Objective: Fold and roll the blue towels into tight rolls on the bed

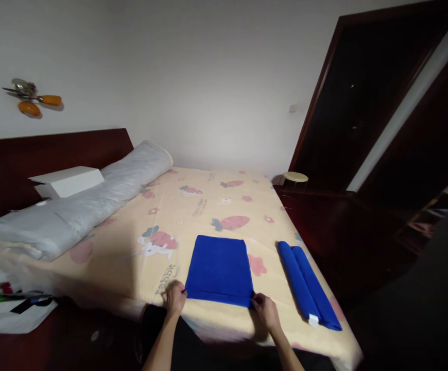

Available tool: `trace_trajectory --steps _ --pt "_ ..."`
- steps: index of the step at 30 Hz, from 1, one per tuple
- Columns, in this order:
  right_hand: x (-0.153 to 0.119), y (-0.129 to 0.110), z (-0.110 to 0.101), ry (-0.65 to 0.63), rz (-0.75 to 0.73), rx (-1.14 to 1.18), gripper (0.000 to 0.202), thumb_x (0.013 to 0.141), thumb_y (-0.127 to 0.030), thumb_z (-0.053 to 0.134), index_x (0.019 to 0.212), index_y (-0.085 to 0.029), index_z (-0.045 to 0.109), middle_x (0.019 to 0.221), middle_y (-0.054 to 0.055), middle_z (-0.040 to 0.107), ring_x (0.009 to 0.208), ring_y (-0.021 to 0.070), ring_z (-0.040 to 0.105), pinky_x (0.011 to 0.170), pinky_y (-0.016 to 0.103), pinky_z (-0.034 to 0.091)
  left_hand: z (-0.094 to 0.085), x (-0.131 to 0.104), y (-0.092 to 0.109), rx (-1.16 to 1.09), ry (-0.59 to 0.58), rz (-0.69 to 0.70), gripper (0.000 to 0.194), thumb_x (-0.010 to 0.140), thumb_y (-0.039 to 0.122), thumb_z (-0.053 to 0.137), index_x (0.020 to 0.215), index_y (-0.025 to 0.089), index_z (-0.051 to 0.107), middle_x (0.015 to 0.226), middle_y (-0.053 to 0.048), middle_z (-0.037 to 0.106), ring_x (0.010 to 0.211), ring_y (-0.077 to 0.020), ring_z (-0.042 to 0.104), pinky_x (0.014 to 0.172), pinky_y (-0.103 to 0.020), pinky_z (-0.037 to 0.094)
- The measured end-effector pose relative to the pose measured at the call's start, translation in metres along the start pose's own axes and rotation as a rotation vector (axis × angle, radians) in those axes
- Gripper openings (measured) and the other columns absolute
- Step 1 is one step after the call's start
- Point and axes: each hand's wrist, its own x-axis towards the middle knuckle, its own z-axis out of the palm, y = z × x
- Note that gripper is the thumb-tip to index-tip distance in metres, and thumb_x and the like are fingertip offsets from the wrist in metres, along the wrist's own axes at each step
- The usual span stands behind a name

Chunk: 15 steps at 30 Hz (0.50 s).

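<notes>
A blue cloth (220, 268) lies flat on the patterned bedsheet (201, 206), with a narrow fold along its near edge. My left hand (175, 297) pinches the near left corner of this cloth. At the near right corner, my right hand (265, 310) has its fingers closed on the same cloth. To the right, two rolled blue cloths (305, 283) lie side by side near the bed's right edge, with a white tag at their near end.
A rolled grey quilt (92, 206) lies along the headboard (54, 147), and a white box (71, 181) stands behind it. At the far right corner of the bed is a round stool (295, 176). A white bag (15, 314) sits at the lower left.
</notes>
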Motion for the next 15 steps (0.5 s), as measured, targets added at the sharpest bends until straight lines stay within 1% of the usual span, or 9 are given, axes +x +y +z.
trace_trajectory --steps 2,4,6,8,10,12,13,15 --pt "-0.003 -0.004 0.001 0.024 -0.035 -0.097 0.018 0.077 -0.024 0.050 0.080 -0.021 0.067 0.081 0.007 0.070 0.082 0.0227 0.064 0.077 0.031 0.046 -0.001 -0.008 0.009 0.113 0.035 0.016 0.018 0.075 0.011 0.057 0.086 0.022 0.066 0.094 -0.002 0.069 0.103 -0.0213 0.059 0.092 -0.038 0.036" --pt "-0.008 -0.010 0.003 0.052 -0.059 -0.173 0.024 0.078 -0.017 0.047 0.089 -0.020 0.068 0.089 0.009 0.068 0.088 0.0234 0.061 0.082 0.032 0.043 -0.001 -0.016 0.017 0.205 0.064 0.058 0.029 0.076 0.008 0.053 0.098 0.024 0.065 0.109 -0.005 0.066 0.115 -0.0228 0.052 0.095 -0.039 0.032" --pt "-0.012 -0.019 0.005 0.057 -0.100 -0.288 0.031 0.080 -0.011 0.043 0.097 -0.018 0.068 0.097 0.011 0.066 0.094 0.0242 0.059 0.086 0.034 0.041 0.000 -0.022 0.025 0.274 0.067 0.116 0.035 0.079 0.008 0.048 0.105 0.026 0.064 0.116 -0.006 0.063 0.119 -0.0228 0.048 0.097 -0.038 0.031" --pt "-0.016 -0.030 0.009 0.026 -0.165 -0.432 0.036 0.081 -0.007 0.040 0.100 -0.018 0.068 0.104 0.012 0.066 0.100 0.0247 0.058 0.090 0.035 0.039 0.001 -0.026 0.031 0.325 0.049 0.167 0.034 0.084 0.011 0.044 0.103 0.027 0.067 0.118 -0.008 0.063 0.119 -0.0232 0.048 0.098 -0.039 0.031" --pt "-0.018 -0.040 0.013 -0.018 -0.215 -0.547 0.038 0.081 -0.005 0.040 0.101 -0.019 0.069 0.109 0.012 0.067 0.104 0.0244 0.058 0.093 0.035 0.038 0.001 -0.026 0.035 0.366 0.033 0.184 0.032 0.086 0.015 0.042 0.098 0.026 0.070 0.117 -0.009 0.064 0.119 -0.0250 0.049 0.100 -0.042 0.031" --pt "-0.017 -0.048 0.017 -0.041 -0.203 -0.587 0.036 0.081 -0.007 0.042 0.099 -0.018 0.071 0.110 0.013 0.068 0.104 0.0255 0.059 0.092 0.036 0.039 0.002 -0.023 0.039 0.399 0.023 0.172 0.029 0.087 0.023 0.044 0.096 0.024 0.072 0.117 -0.011 0.065 0.121 -0.0285 0.048 0.103 -0.048 0.030" --pt "-0.017 -0.052 0.020 -0.046 -0.184 -0.605 0.033 0.082 -0.011 0.043 0.098 -0.017 0.072 0.109 0.014 0.068 0.103 0.0269 0.060 0.090 0.038 0.040 0.003 -0.022 0.041 0.412 0.020 0.165 0.030 0.087 0.028 0.045 0.095 0.023 0.073 0.119 -0.012 0.065 0.124 -0.0306 0.047 0.105 -0.051 0.028" --pt "-0.014 -0.059 0.025 -0.055 -0.147 -0.638 0.032 0.088 -0.023 0.042 0.092 -0.016 0.073 0.106 0.018 0.069 0.101 0.0306 0.061 0.087 0.042 0.041 0.007 -0.019 0.043 0.436 0.016 0.163 0.038 0.087 0.044 0.045 0.097 0.020 0.074 0.127 -0.015 0.061 0.130 -0.0357 0.042 0.109 -0.057 0.024"
